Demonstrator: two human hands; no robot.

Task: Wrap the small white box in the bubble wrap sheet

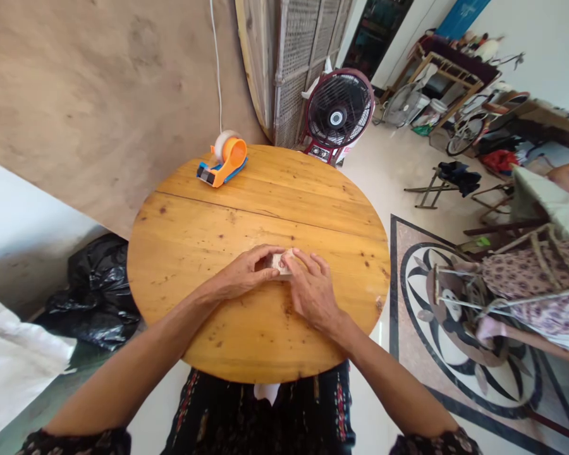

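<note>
A small pale box-like block (281,266) rests on the round wooden table (208,234), between my two hands. Thumb and fingers of my left hand (246,272) close around its left end. From the right, my right hand (313,284) lies over it, thumb and fingertips pressed on its top and right side. Much of the block is covered by fingers, so I cannot tell exactly what it is. Farther back on the table stands an orange and blue tape dispenser (227,163) with a roll of tape in it, apart from both hands.
Past the table's far edge stands a dark red fan (339,114). A black plastic bag (99,291) and a white sack (19,360) lie to the left. A folding stool (439,183) and a seated person in patterned clothing (540,272) are on the right.
</note>
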